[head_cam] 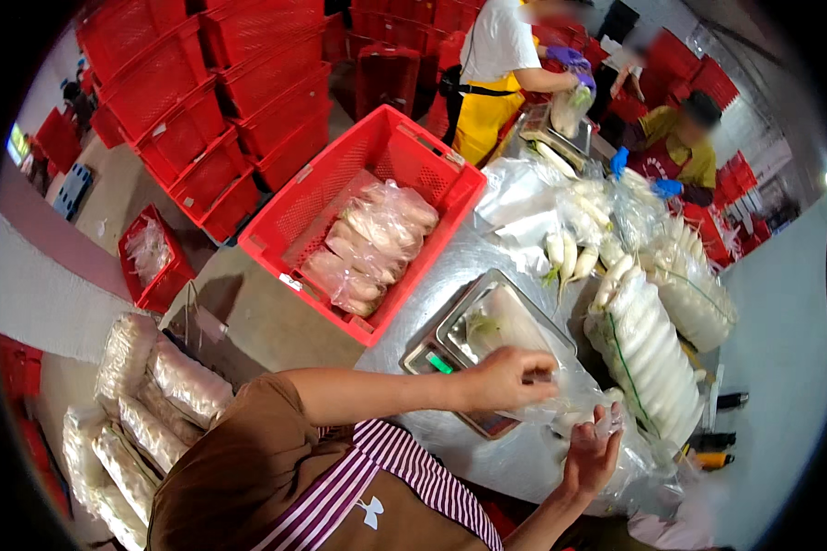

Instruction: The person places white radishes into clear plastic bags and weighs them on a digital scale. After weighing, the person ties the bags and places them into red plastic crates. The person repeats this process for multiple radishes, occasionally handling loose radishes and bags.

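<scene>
A clear plastic bag of white radishes (517, 324) lies on a digital scale (448, 330) with a lit green display. Over the bag's near end, my left hand (513, 379) has its fingers curled on the thin plastic. To its right, my right hand (596, 444) is raised palm up, with clear film between its fingertips. Loose clear plastic bags (641, 475) lie beside and under that hand. Right of the scale rests a large packed sack of white radishes (644, 351) with a green stripe. What lies directly beneath my left hand is hidden.
A red crate (276, 255) holding bagged radishes (379, 241) stands at the left edge of the metal table (420, 268). Loose radishes (568, 255) lie beyond the scale. Two gloved co-workers stand across the table. Stacked red crates (158, 89) and filled sacks (131, 413) are at left.
</scene>
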### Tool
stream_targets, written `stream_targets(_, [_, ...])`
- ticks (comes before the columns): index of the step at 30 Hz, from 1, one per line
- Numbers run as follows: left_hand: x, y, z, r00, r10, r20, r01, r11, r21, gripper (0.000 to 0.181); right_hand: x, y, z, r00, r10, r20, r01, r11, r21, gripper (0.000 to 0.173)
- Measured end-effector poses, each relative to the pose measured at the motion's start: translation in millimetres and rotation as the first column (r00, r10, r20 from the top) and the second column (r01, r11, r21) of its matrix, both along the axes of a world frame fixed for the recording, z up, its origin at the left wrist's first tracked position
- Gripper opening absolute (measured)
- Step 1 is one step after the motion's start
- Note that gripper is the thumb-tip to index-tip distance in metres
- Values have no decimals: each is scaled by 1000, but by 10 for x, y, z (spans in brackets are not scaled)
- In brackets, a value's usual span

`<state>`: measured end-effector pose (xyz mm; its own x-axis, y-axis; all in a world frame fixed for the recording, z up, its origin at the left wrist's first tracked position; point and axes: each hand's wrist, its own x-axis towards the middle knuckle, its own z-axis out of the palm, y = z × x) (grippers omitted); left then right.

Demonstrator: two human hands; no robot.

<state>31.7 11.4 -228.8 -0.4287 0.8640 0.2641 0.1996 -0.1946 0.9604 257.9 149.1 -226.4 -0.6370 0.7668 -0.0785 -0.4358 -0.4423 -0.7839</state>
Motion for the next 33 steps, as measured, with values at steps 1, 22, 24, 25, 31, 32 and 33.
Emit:
stream_targets(1, [84, 53, -46, 1000, -18, -1, 18, 1000, 7, 23, -104, -77, 70, 996, 51, 72, -60, 991, 121, 60])
stream_targets(22, [-643, 617, -432, 762, -109, 638, 345, 903, -257, 24, -627, 314, -414, 925, 140, 354, -263, 908, 327, 16])
stream_targets(24, [-696, 700, -479, 837, -85, 541, 291, 906, -307, 22, -601, 376, -492, 928, 112, 354, -230, 922, 311, 18])
stream_targets(25, [-681, 741, -479, 871, -140, 470, 324, 884, -337, 21, -571, 384, -444, 874, 50, 483, -291, 850, 439, 19])
stream_targets(31, [-677, 819, -526, 908, -377, -182, 262, 850, -457, 23, -517, 432, -716, 765, -328, 555, -451, 344, 824, 19])
stream_targets(32, [-781, 826, -540, 876, -368, -311, 196, 862, -468, 20, -553, 442, -644, 841, -162, 517, -354, 558, 751, 21])
stream_targets(33, [-894, 865, -585, 828, -356, -434, 128, 872, -472, 18, -563, 460, -542, 904, -4, 428, -284, 742, 607, 23])
